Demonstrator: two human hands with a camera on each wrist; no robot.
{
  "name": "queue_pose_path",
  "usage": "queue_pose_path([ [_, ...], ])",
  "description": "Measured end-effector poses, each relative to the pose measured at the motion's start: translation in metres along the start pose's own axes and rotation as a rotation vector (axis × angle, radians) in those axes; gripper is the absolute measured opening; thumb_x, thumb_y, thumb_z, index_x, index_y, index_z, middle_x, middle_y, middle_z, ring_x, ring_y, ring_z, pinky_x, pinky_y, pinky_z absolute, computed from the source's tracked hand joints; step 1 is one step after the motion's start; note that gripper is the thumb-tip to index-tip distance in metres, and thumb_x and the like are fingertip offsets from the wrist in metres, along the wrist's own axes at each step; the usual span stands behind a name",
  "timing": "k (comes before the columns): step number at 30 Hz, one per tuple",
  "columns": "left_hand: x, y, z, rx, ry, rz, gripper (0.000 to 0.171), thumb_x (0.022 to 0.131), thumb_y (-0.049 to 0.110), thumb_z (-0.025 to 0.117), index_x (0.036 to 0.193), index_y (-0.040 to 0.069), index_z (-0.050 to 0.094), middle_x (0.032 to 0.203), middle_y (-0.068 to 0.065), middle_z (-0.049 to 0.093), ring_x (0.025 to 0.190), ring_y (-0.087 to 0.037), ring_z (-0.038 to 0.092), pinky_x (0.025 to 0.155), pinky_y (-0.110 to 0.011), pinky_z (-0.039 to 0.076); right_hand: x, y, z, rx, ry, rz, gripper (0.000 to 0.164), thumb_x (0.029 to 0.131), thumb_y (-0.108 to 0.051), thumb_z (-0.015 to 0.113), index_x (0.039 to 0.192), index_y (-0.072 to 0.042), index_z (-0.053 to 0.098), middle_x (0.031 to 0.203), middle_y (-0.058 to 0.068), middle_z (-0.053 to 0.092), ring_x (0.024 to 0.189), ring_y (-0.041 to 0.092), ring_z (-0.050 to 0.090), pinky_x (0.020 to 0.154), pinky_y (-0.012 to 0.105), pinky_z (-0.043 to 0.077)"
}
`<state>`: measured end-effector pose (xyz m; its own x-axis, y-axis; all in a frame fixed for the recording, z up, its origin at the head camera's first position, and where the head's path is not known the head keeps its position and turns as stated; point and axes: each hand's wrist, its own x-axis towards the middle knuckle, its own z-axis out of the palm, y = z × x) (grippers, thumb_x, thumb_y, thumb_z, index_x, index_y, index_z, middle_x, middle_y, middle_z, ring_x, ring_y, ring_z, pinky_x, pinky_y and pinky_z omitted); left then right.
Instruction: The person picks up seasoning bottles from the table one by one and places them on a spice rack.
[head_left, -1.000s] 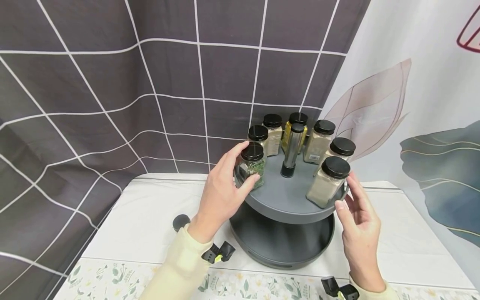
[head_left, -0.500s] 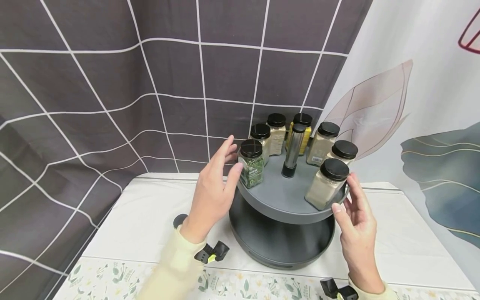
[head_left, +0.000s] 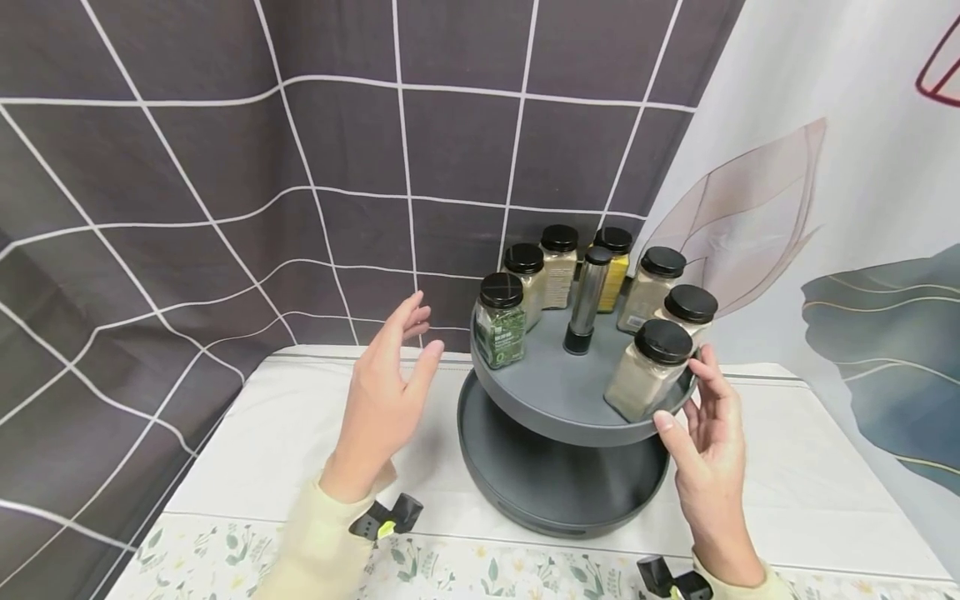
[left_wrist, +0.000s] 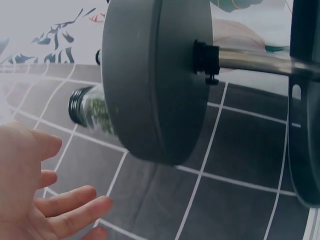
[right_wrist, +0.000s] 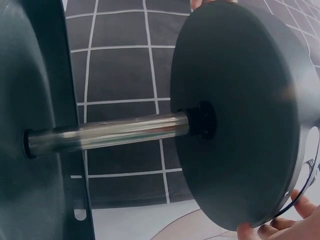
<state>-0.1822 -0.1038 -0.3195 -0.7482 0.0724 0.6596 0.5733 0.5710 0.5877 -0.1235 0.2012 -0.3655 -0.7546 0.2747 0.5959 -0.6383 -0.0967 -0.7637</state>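
Note:
A dark grey two-tier spice turntable [head_left: 558, 400] stands on the white-covered table. Around its upper tray's edge sit several square glass spice jars with black lids; one at the left holds green dried herbs [head_left: 501, 333]. At the front right, a jar of pale powder [head_left: 637, 383] stands close to my right hand [head_left: 708, 467]. That hand grips the upper tray's rim, thumb in front and fingers at the side, as the right wrist view also shows. My left hand [head_left: 382, 400] is off to the left of the tray, fingers spread and holding nothing.
A metal post with a black cap [head_left: 587, 300] rises through the upper tray. The lower tray [head_left: 495, 475] bears nothing in the part that shows. Behind hangs a dark grid-patterned curtain [head_left: 337, 167], with a floral strip [head_left: 450, 567] along the table's front.
My left hand has let go near the green herb jar and moved left, away from the tray. The upper tray has turned slightly clockwise, its jars shifting with it. The right hand keeps its grip.

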Motion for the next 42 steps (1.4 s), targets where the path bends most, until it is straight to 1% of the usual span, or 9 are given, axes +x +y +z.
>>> queue_pose_path([
  [6, -0.008, -0.015, -0.014, 0.055, 0.007, -0.035, 0.048, 0.093, 0.031, 0.054, 0.139, 0.022, 0.041, 0.126, 0.002, 0.056, 0.113, -0.012, 0.054, 0.098, -0.038, 0.040, 0.000, 0.000, 0.000, -0.021, -0.002, 0.007, 0.057, 0.078, 0.021, 0.049, 0.131, 0.006, 0.036, 0.152, 0.015, 0.013, 0.141, 0.024, 0.009, 0.109, 0.025, 0.022],
  [10, -0.016, -0.025, -0.022, 0.083, -0.001, -0.064, 0.046, 0.093, 0.031, 0.054, 0.137, 0.019, 0.044, 0.126, 0.001, 0.056, 0.115, -0.015, 0.053, 0.099, -0.039, 0.039, -0.001, 0.001, 0.000, -0.022, -0.011, -0.015, 0.056, 0.076, 0.022, 0.050, 0.129, 0.007, 0.036, 0.152, 0.016, 0.011, 0.141, 0.025, 0.009, 0.109, 0.025, 0.022],
  [15, -0.028, -0.037, -0.027, 0.100, -0.012, -0.117, 0.043, 0.094, 0.032, 0.054, 0.134, 0.018, 0.047, 0.126, 0.001, 0.056, 0.115, -0.017, 0.052, 0.098, -0.041, 0.039, -0.003, 0.003, 0.000, -0.045, -0.007, -0.021, 0.057, 0.075, 0.022, 0.054, 0.127, 0.006, 0.037, 0.152, 0.016, 0.012, 0.141, 0.025, 0.010, 0.107, 0.024, 0.023],
  [18, -0.035, -0.045, -0.029, 0.114, -0.032, -0.154, 0.042, 0.094, 0.033, 0.053, 0.132, 0.016, 0.049, 0.127, 0.002, 0.055, 0.114, -0.017, 0.052, 0.096, -0.041, 0.039, -0.003, 0.004, 0.000, -0.064, 0.000, -0.024, 0.058, 0.074, 0.022, 0.056, 0.127, 0.006, 0.038, 0.152, 0.017, 0.013, 0.140, 0.025, 0.012, 0.106, 0.024, 0.024],
  [24, -0.047, -0.057, -0.031, 0.171, -0.159, -0.254, 0.047, 0.094, 0.042, 0.050, 0.132, 0.015, 0.049, 0.127, -0.005, 0.054, 0.116, -0.025, 0.050, 0.095, -0.048, 0.040, -0.003, 0.001, 0.000, -0.105, 0.033, -0.041, 0.057, 0.070, 0.021, 0.060, 0.123, 0.010, 0.041, 0.149, 0.017, 0.021, 0.138, 0.027, 0.018, 0.100, 0.024, 0.029],
  [28, -0.054, -0.062, -0.034, 0.192, -0.230, -0.296, 0.051, 0.094, 0.045, 0.048, 0.133, 0.012, 0.048, 0.129, -0.009, 0.053, 0.117, -0.030, 0.049, 0.095, -0.052, 0.039, -0.003, 0.000, -0.001, -0.130, 0.048, -0.051, 0.058, 0.068, 0.020, 0.064, 0.121, 0.013, 0.042, 0.148, 0.018, 0.025, 0.137, 0.028, 0.020, 0.097, 0.024, 0.030],
  [35, -0.063, -0.070, -0.037, 0.217, -0.332, -0.367, 0.058, 0.091, 0.052, 0.048, 0.133, 0.012, 0.046, 0.135, -0.012, 0.047, 0.120, -0.035, 0.046, 0.095, -0.055, 0.038, -0.003, 0.000, -0.002, -0.164, 0.076, -0.004, 0.061, 0.067, 0.021, 0.064, 0.122, 0.013, 0.041, 0.147, 0.014, 0.027, 0.138, 0.026, 0.020, 0.099, 0.025, 0.030],
  [38, -0.066, -0.073, -0.039, 0.220, -0.372, -0.398, 0.063, 0.087, 0.055, 0.053, 0.134, 0.013, 0.046, 0.136, -0.012, 0.046, 0.122, -0.035, 0.044, 0.096, -0.055, 0.038, -0.003, 0.000, -0.001, -0.148, 0.080, -0.017, 0.060, 0.066, 0.021, 0.065, 0.121, 0.014, 0.042, 0.147, 0.015, 0.027, 0.137, 0.027, 0.020, 0.099, 0.025, 0.031],
  [42, -0.070, -0.076, -0.041, 0.218, -0.412, -0.411, 0.073, 0.077, 0.054, 0.068, 0.134, 0.014, 0.046, 0.136, -0.011, 0.046, 0.125, -0.032, 0.041, 0.098, -0.052, 0.037, -0.003, 0.001, -0.001, -0.138, 0.077, -0.037, 0.060, 0.066, 0.021, 0.066, 0.120, 0.014, 0.042, 0.146, 0.017, 0.027, 0.137, 0.028, 0.021, 0.099, 0.025, 0.031],
])
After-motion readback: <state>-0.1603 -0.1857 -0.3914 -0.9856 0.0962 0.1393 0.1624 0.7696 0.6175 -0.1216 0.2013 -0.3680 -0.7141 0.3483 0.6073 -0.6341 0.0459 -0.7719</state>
